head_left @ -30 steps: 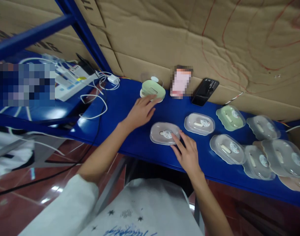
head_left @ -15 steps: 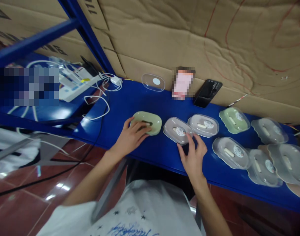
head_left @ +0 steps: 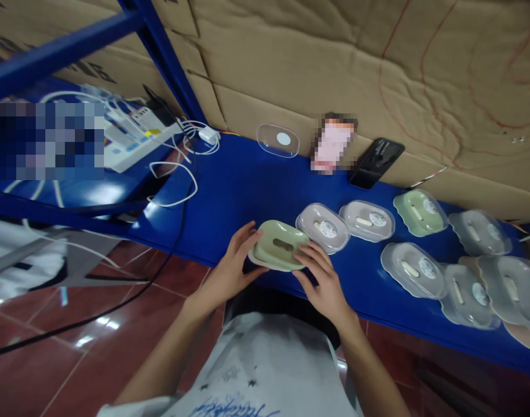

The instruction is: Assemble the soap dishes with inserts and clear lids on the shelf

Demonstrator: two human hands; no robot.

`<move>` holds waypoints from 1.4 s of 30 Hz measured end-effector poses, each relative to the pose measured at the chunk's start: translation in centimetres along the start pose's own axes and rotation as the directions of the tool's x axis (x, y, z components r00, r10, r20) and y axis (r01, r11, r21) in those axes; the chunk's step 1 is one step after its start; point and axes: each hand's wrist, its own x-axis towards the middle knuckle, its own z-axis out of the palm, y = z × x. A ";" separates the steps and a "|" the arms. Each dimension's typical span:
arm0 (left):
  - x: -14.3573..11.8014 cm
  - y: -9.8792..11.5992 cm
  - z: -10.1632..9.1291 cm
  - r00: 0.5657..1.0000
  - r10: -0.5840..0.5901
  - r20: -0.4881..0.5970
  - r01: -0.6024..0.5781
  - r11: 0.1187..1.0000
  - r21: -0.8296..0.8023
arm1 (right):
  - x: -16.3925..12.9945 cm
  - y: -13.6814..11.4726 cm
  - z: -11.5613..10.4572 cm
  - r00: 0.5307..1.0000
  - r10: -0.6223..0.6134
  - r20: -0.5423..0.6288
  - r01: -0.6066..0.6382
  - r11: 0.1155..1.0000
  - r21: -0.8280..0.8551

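Note:
A green soap dish (head_left: 271,236) with a dark elongated slot in its middle is held near the front edge of the blue table. My left hand (head_left: 235,260) is closed round its left end, thumb at the near side. The right end is gripped by my right hand (head_left: 321,277), with fingertips on the rim. Just behind my right hand lies a grey soap dish with a clear lid (head_left: 321,226) and a round label. Another lidded soap dish (head_left: 366,220) touches or nearly touches it on the right.
More lidded soap dishes, one green (head_left: 419,211) and several grey (head_left: 412,269), spread along the right side. Against the cardboard wall (head_left: 282,69) lean a clear lid (head_left: 277,140), a phone with a lit screen (head_left: 333,142) and a black phone (head_left: 376,162). White cables (head_left: 195,174) lie left.
The green soap dish has moved right and toward me. My right hand has left the grey soap dish and now grips the green one with my left hand.

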 end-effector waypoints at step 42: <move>4.8 1.4 -1.4 0.952 0.288 -0.103 -0.240 0.912 0.333 | 0.1 0.9 0.5 0.997 0.074 -0.016 -0.075 0.994 -0.075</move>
